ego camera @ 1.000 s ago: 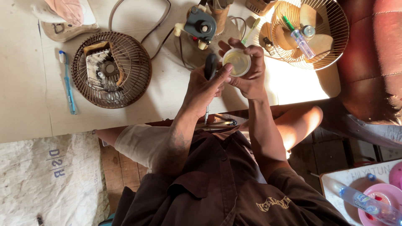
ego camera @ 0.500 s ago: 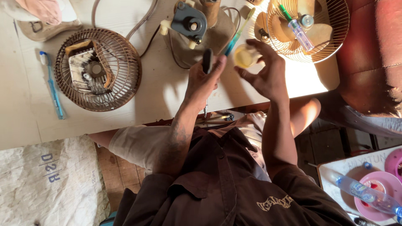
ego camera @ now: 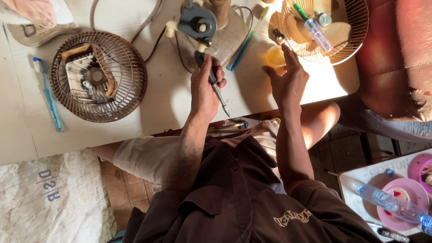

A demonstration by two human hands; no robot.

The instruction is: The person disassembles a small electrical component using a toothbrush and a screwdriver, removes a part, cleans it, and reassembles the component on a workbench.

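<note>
My left hand (ego camera: 203, 92) is closed around a screwdriver (ego camera: 219, 98) with a black handle, its metal tip pointing back towards my body over the table's near edge. Just beyond that hand stands a grey fan motor (ego camera: 196, 21) with its cord. My right hand (ego camera: 289, 82) is open, fingers spread, resting on the white table (ego camera: 135, 130). It lies right beside a small round yellow container (ego camera: 275, 56) and holds nothing.
A rusty fan grille (ego camera: 98, 76) with a metal part inside lies at the left, a blue toothbrush (ego camera: 48, 96) beside it. At the far right, a second grille (ego camera: 355, 27) holds a fan blade and a small bottle (ego camera: 317, 33). Lower right: a pink plate (ego camera: 398, 198).
My right hand has put the yellow container down on the table and opened. My left hand has come away from it, still holding the screwdriver.
</note>
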